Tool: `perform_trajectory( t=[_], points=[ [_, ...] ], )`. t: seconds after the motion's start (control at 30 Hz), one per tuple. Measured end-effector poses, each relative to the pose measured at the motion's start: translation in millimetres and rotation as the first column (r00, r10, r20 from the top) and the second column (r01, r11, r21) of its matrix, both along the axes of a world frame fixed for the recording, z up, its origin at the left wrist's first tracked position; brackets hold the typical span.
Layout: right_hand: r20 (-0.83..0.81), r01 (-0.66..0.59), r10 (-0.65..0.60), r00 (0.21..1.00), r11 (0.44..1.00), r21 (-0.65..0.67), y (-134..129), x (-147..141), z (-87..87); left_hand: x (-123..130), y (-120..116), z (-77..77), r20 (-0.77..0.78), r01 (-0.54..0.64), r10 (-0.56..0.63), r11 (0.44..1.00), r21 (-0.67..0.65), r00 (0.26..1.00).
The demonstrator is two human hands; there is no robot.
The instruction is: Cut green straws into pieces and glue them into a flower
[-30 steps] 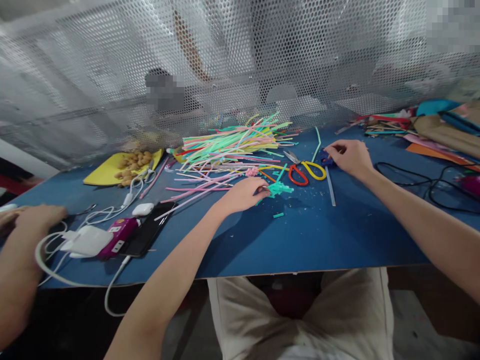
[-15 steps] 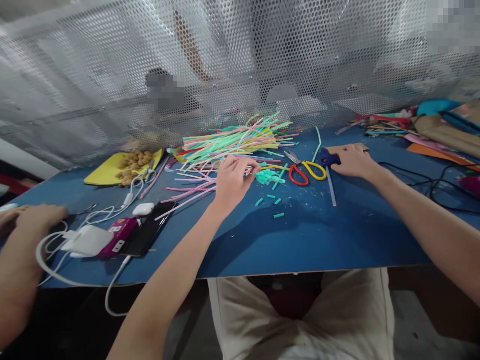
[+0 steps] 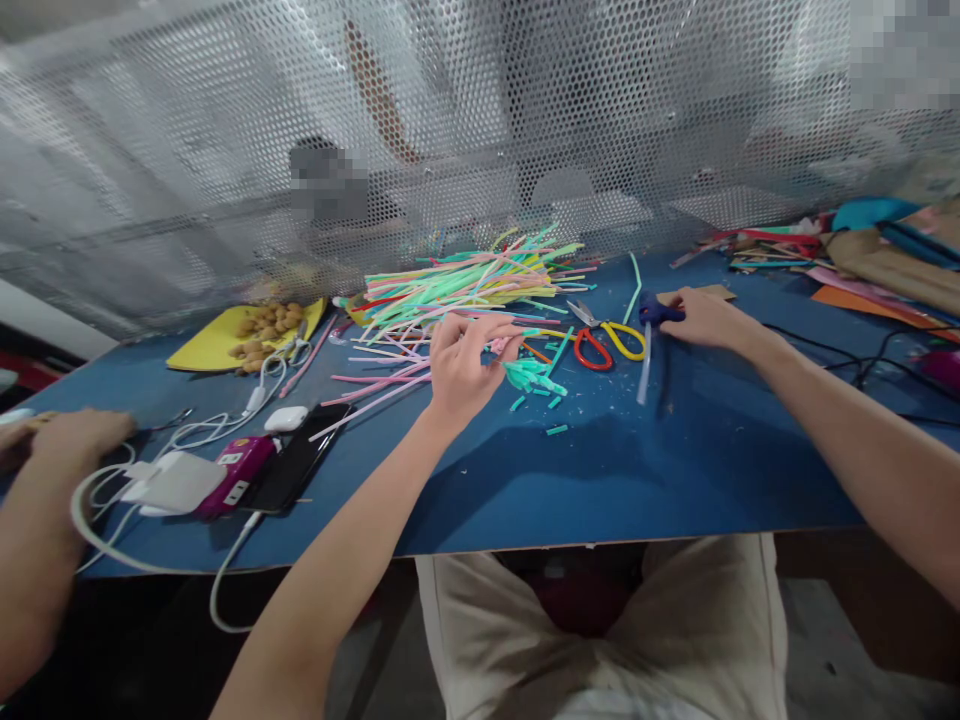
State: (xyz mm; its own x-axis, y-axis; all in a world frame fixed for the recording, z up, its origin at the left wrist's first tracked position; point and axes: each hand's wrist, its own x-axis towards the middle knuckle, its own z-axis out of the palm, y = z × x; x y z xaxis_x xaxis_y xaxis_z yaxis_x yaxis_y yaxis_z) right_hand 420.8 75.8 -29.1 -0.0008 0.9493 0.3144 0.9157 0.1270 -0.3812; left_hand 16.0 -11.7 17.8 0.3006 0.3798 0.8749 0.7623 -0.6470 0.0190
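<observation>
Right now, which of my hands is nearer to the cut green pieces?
Left. The left hand is close by the green pieces; the right hand is farther, beyond the scissors, holding the dark blue tool.

Head-worn camera: positioned above the near side of the counter, facing forward and downward at close range.

One pair of red-and-yellow-handled metal scissors
Right of the scissors: one dark-blue plastic tool, one translucent stick; left: one black rectangular phone, one rounded white case.
</observation>
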Motion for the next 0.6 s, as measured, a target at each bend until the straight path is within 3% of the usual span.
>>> perform_trajectory(
  t=[0.13, 0.23, 0.27, 0.33, 0.4, 0.47, 0.6],
  points=[
    [-0.208, -0.056, 0.093, 0.974, 0.983, 0.175, -14.6, -20.2, 18.5, 1.6, -1.2, -1.4, 0.017, 0.011, -0.011, 1.0, -0.011, 1.0],
    [-0.307, -0.188, 0.235, 0.922, 0.967, 0.173, -35.6, -42.3, 31.9, 3.9, -2.7, -2.6, 0.028, 0.036, -0.035, 0.999, -0.04, 0.999],
    [-0.364, -0.29, 0.329, 0.871, 0.944, 0.157, -44.2, -50.3, 35.6, 5.0, -3.5, -2.9, 0.025, 0.051, -0.05, 0.998, -0.047, 0.998],
    [-0.619, -0.573, 0.553, 0.558, 0.796, 0.195, -61.4, -65.1, 41.0, 7.4, -5.7, -2.9, 0.013, 0.083, -0.083, 0.995, -0.059, 0.996],
    [-0.7, -0.69, 0.62, 0.355, 0.679, 0.252, -75.3, -75.5, 43.6, 10.1, -8.9, -1.9, 0.004, 0.098, -0.098, 0.993, -0.072, 0.995],
    [-0.708, -0.742, 0.651, 0.273, 0.611, 0.276, -83.3, -80.4, 43.3, 12.7, -12.2, -0.4, 0.008, 0.089, -0.088, 0.993, -0.081, 0.996],
    [-0.692, -0.775, 0.668, 0.274, 0.579, 0.252, -86.3, -80.4, 37.9, 15.7, -15.3, 0.8, 0.02, 0.083, -0.082, 0.993, -0.086, 0.996]
  ],
)
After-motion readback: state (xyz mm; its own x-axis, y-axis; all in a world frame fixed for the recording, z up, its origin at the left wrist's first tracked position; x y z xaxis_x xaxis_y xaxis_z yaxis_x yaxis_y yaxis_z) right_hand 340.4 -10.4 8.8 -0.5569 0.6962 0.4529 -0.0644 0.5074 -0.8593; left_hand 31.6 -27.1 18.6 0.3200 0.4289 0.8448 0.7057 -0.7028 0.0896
